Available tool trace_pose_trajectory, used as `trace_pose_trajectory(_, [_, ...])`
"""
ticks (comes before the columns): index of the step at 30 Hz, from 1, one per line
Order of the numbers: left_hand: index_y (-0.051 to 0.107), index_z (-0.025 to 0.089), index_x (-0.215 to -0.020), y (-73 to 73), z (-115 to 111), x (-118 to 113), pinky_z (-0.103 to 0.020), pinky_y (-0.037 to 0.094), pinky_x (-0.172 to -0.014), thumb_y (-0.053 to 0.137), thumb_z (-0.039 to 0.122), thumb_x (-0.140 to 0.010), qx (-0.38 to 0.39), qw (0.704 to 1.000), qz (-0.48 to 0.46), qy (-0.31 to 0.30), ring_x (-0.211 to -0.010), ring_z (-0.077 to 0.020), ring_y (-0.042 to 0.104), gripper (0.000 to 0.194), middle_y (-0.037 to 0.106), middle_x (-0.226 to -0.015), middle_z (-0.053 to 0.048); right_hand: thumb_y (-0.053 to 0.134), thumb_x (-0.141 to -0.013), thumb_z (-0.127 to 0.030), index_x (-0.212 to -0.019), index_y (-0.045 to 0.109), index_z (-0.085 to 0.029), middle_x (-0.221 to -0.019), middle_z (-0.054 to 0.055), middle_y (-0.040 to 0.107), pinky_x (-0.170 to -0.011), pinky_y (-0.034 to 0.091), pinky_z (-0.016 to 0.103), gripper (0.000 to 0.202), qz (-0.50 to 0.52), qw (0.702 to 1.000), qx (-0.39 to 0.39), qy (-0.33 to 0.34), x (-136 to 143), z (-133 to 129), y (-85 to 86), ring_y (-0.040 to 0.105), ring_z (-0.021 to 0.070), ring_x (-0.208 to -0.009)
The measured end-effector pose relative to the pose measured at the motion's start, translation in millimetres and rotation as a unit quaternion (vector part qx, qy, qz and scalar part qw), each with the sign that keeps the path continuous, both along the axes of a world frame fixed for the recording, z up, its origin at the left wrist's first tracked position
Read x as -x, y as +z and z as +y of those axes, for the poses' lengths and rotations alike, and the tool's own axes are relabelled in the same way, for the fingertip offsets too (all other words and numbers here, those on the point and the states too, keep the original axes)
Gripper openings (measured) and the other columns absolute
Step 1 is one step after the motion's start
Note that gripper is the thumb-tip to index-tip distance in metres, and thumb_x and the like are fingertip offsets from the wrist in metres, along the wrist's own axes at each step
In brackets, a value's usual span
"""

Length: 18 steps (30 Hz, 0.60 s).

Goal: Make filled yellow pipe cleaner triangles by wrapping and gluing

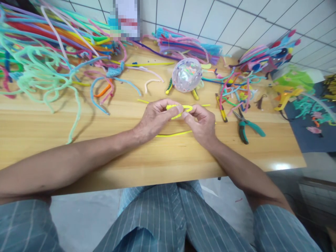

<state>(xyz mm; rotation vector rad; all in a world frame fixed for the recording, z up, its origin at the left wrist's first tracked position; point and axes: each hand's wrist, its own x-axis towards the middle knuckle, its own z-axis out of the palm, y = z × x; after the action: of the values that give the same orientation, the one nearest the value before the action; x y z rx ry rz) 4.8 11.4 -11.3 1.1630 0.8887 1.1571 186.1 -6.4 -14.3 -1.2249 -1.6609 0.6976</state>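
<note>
Between my two hands is a yellow pipe cleaner (188,107), bent into a small loop with its left part coiled or twisted. My left hand (160,115) pinches it from the left with thumb and fingers. From the right, my right hand (201,122) grips the looped end, its thumb close to the left thumb. On the table below lies a straight yellow pipe cleaner (174,134), partly hidden by the hands. Another yellow length shows its tips (142,101) behind my hands. Just beyond them sits a clear speckled dome (187,75) with green and yellow pieces around its base.
Pliers (248,126) and a yellow utility knife (222,108) lie to the right, near pipe cleaner scraps (238,91). A yellow glue gun (287,96) stands further right. Pale green pipe cleaners (39,70) tangle at the left; bundles (183,47) lie along the tiled wall.
</note>
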Motion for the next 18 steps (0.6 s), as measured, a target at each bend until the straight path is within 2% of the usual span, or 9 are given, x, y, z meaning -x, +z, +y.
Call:
trace_pose_trajectory(4, [0.077,0.019,-0.074,0.8,0.6,0.7,-0.028,0.045,-0.064,0.088,0.055,-0.077,0.007,1.0,0.001,-0.007,-0.065,-0.0129,0.054,0.038,0.07,-0.072,-0.001,0.069,-0.089,-0.033,-0.075,0.06,-0.022,-0.068,-0.005,0.058,-0.069,0.044,0.029,0.02,0.002,1.0,0.002,0.009,0.7,0.4,0.2,0.053,0.0124,-0.066])
trace_pose_trajectory(8, [0.078,0.019,-0.085,-0.3,1.5,-0.9,-0.027,0.046,-0.065,0.091,0.061,-0.072,0.007,0.999,-0.027,-0.025,-0.068,-0.0131,0.058,0.046,0.072,-0.077,-0.001,0.069,-0.09,-0.036,-0.072,0.054,-0.023,-0.064,-0.006,0.052,-0.064,0.04,0.028,0.027,0.034,0.999,0.025,0.008,0.8,2.6,-1.0,0.047,0.0116,-0.061])
trace_pose_trajectory(11, [0.075,0.019,-0.09,-0.5,1.7,-1.9,-0.027,0.048,-0.071,0.096,0.058,-0.066,0.011,0.998,-0.053,-0.034,-0.073,-0.0134,0.062,0.051,0.073,-0.081,0.0,0.07,-0.091,-0.035,-0.07,0.052,-0.023,-0.063,-0.006,0.05,-0.062,0.037,0.028,0.03,0.044,0.999,0.026,0.01,-0.2,4.4,-3.5,0.045,0.0113,-0.061])
trace_pose_trajectory(18, [0.073,0.018,-0.077,1.1,1.6,-0.8,-0.026,0.043,-0.062,0.094,0.051,-0.072,0.032,0.999,-0.026,-0.01,-0.064,-0.0108,0.052,0.039,0.065,-0.071,0.002,0.072,-0.092,-0.044,-0.072,0.056,-0.022,-0.066,-0.005,0.053,-0.064,0.039,0.029,0.034,0.045,0.997,0.056,0.024,-0.5,2.9,0.7,0.047,0.0117,-0.063])
